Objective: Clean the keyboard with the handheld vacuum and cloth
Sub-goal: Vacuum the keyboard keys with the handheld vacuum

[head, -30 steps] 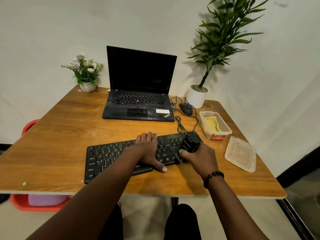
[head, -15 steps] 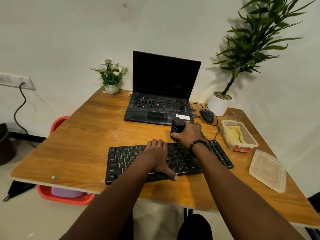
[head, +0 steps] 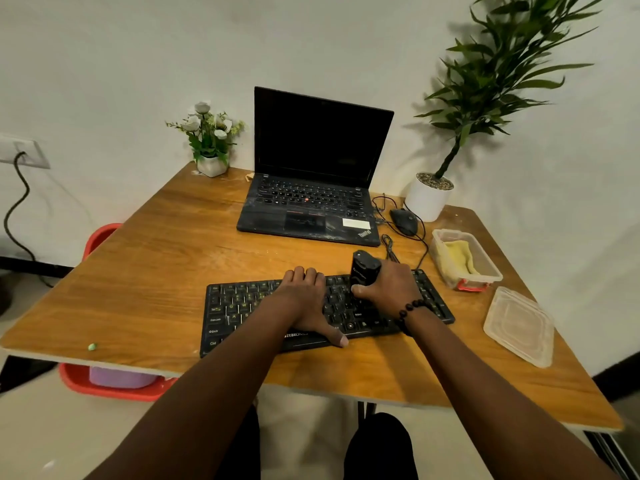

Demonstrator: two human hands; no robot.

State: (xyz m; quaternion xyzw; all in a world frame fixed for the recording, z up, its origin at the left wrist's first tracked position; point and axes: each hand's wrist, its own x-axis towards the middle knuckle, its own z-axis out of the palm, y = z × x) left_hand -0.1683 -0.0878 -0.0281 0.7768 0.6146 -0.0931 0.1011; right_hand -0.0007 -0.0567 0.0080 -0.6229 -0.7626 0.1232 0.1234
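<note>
Our right hand (head: 391,289) stays wrapped round the handheld vacuum (head: 363,268), which a second ago worked the keyboard's 3 o'clock end and half a second ago sat above its top edge; now it stands upright on the keys right of centre, so we judge the sweep is heading leftward. Our left hand (head: 306,299) still lies flat on the keyboard (head: 242,308), fingers straight, steadying it. The cloth (head: 459,256) waits in its tub (head: 485,271) at 2 o'clock, unused

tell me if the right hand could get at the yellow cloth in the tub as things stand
Probably not yet: the right hand grips the handheld vacuum. The way looks free, though; the tub is open, its lid lying aside, the yellow cloth uncovered.
</note>
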